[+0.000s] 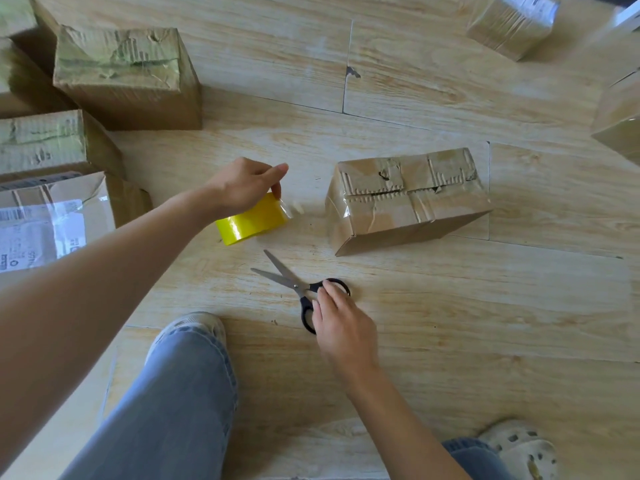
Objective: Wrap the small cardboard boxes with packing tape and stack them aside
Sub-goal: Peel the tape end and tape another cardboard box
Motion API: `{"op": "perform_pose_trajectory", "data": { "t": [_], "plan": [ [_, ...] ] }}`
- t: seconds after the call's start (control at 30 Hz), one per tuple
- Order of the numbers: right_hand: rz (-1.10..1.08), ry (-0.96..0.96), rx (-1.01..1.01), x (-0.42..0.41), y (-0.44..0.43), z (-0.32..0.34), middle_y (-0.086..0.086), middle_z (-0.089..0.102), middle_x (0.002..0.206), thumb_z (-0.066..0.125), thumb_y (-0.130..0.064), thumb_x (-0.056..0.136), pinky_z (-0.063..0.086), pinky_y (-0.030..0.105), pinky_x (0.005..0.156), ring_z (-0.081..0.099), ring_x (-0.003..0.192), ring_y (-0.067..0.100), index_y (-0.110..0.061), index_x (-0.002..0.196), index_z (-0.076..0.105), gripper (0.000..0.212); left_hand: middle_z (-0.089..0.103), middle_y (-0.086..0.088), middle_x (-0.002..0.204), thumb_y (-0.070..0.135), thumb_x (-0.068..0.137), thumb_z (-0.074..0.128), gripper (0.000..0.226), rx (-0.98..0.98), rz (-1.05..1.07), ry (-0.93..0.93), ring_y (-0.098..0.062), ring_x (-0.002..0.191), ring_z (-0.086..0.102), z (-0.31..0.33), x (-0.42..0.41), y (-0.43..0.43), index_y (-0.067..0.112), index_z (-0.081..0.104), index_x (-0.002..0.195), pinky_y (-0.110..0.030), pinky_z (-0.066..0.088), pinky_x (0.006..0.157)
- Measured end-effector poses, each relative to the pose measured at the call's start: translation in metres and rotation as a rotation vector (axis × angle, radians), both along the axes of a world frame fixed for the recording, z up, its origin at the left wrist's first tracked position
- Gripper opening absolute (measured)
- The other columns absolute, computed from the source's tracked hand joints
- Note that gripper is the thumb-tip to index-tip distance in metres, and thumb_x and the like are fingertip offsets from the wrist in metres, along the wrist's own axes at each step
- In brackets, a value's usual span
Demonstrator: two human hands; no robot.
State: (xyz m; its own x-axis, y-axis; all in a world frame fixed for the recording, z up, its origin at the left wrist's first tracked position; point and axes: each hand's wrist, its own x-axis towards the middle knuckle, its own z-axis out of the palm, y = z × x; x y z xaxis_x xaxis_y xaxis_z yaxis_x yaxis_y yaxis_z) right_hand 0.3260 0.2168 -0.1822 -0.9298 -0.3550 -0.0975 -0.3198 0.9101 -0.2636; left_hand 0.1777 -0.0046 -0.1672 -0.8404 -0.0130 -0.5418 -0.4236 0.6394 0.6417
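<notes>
Head view, single frame, notes.

Op: I read the left hand [242, 185] as bent over the top of the yellow tape roll [251, 221], fingertips gripping its rim beside a loose clear tab. The roll stands on edge on the floor [467, 306]. The right hand [341, 323] has its fingers bent round the black handles of the scissors [296, 285], whose blades lie parted on the floor. Whether any finger passes through a loop, I cannot tell.

Obs: And the box?

Op: The cardboard box [408, 206] sits on the floor to the right of the roll, apart from both hands. Its top seam gapes and is torn, with some clear tape across it. I judge it part-wrapped.

Obs: Step in hand?

Op: My guess is drawing a fresh strip. Advice: bring the roll to the box and anchor the tab on a side wall below the seam. Pull flat over the gap, pressing along the way. Cut only once the strip reaches the far side.

Obs: Elsewhere?

Op: A group of worn boxes [128, 77] lies far left. The taped boxes [512, 26] upper right are probably the finished lot.
</notes>
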Motion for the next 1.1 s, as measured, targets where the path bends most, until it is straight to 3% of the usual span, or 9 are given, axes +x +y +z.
{"op": "perform_pose_trajectory", "data": {
  "t": [0.07, 0.2, 0.27, 0.43, 0.57, 0.67, 0.87, 1.0, 1.1],
  "plan": [
    [0.006, 0.306, -0.188, -0.016, -0.004, 0.012, 0.01, 0.07, 0.107, 0.063, -0.015, 0.09, 0.057, 0.034, 0.074, 0.068, 0.096, 0.022, -0.001, 0.103, 0.07, 0.02, 0.055, -0.013, 0.084, 0.058, 0.096, 0.036, 0.054, 0.006, 0.008, -0.003, -0.024, 0.07, 0.048, 0.002, 0.001, 0.001, 0.02, 0.07, 0.078, -0.033, 0.04, 0.067],
    [-0.177, 0.556, -0.316, -0.079, -0.015, 0.045, 0.014, 0.063, 0.125, 0.058, -0.02, 0.095, 0.043, 0.037, 0.098, 0.061, 0.115, 0.026, -0.002, 0.116, 0.068, 0.029, 0.054, -0.013, 0.084, 0.056, 0.097, 0.036, 0.052, 0.019, 0.031, 0.006, -0.024, 0.071, 0.048, 0.009, 0.001, 0.008, 0.02, 0.069, 0.08, -0.033, 0.039, 0.067],
    [-0.169, 0.515, -0.275, -0.103, -0.021, 0.054, 0.014, 0.059, 0.133, 0.058, -0.023, 0.095, 0.037, 0.04, 0.105, 0.055, 0.125, 0.029, -0.002, 0.121, 0.066, 0.034, 0.055, -0.013, 0.084, 0.054, 0.097, 0.036, 0.052, 0.025, 0.04, 0.014, -0.024, 0.07, 0.048, 0.012, 0.001, 0.012, 0.018, 0.07, 0.081, -0.032, 0.039, 0.065],
    [-0.148, 0.144, -0.029, -0.127, -0.028, 0.051, 0.01, 0.034, 0.155, 0.045, -0.037, 0.1, 0.016, 0.039, 0.119, 0.027, 0.145, 0.024, -0.008, 0.144, 0.044, 0.053, 0.06, -0.011, 0.088, 0.055, 0.098, 0.034, 0.052, 0.015, 0.05, 0.016, -0.023, 0.07, 0.05, 0.015, 0.0, 0.014, 0.02, 0.069, 0.082, -0.032, 0.041, 0.066],
    [-0.231, 0.233, -0.084, -0.124, -0.035, 0.046, 0.012, 0.055, 0.137, 0.053, -0.021, 0.097, 0.039, 0.043, 0.104, 0.049, 0.127, 0.03, -0.006, 0.124, 0.061, 0.032, 0.059, -0.013, 0.088, 0.055, 0.098, 0.034, 0.053, 0.0, 0.049, 0.012, -0.022, 0.069, 0.049, 0.015, 0.0, 0.014, 0.018, 0.07, 0.084, -0.03, 0.039, 0.062],
    [-0.29, 0.264, -0.087, -0.121, -0.041, 0.042, 0.01, 0.06, 0.127, 0.06, -0.014, 0.092, 0.044, 0.041, 0.095, 0.055, 0.117, 0.029, -0.006, 0.111, 0.065, 0.022, 0.059, -0.008, 0.086, 0.056, 0.098, 0.033, 0.054, -0.009, 0.058, 0.009, -0.017, 0.066, 0.048, 0.016, 0.0, 0.015, 0.019, 0.069, 0.083, -0.029, 0.039, 0.062],
    [-0.319, 0.264, -0.143, -0.125, -0.046, 0.041, 0.01, 0.057, 0.13, 0.068, -0.014, 0.087, 0.045, 0.037, 0.096, 0.055, 0.118, 0.027, -0.007, 0.12, 0.061, 0.034, 0.056, 0.005, 0.076, 0.07, 0.087, 0.04, 0.055, -0.055, 0.064, 0.006, -0.011, 0.068, 0.051, 0.017, -0.004, 0.027, 0.023, 0.066, 0.081, -0.029, 0.035, 0.057],
    [-0.256, 0.265, -0.211, -0.117, -0.027, 0.045, 0.01, 0.036, 0.154, 0.045, -0.035, 0.098, 0.02, 0.043, 0.118, 0.033, 0.142, 0.026, -0.004, 0.143, 0.044, 0.055, 0.059, 0.008, 0.081, 0.087, 0.069, 0.042, 0.064, -0.101, 0.085, 0.01, -0.009, 0.073, 0.054, 0.022, -0.008, 0.037, 0.028, 0.061, 0.085, -0.029, 0.036, 0.056],
    [-0.231, 0.129, -0.139, -0.11, -0.016, 0.044, 0.003, 0.018, 0.161, 0.024, -0.04, 0.101, 0.005, 0.045, 0.121, 0.012, 0.15, 0.019, -0.012, 0.152, 0.028, 0.059, 0.058, 0.006, 0.077, 0.097, 0.053, 0.04, 0.077, -0.166, 0.067, 0.031, -0.013, 0.072, 0.055, 0.027, -0.011, 0.049, 0.028, 0.057, 0.082, -0.029, 0.037, 0.055]
  ]
}}
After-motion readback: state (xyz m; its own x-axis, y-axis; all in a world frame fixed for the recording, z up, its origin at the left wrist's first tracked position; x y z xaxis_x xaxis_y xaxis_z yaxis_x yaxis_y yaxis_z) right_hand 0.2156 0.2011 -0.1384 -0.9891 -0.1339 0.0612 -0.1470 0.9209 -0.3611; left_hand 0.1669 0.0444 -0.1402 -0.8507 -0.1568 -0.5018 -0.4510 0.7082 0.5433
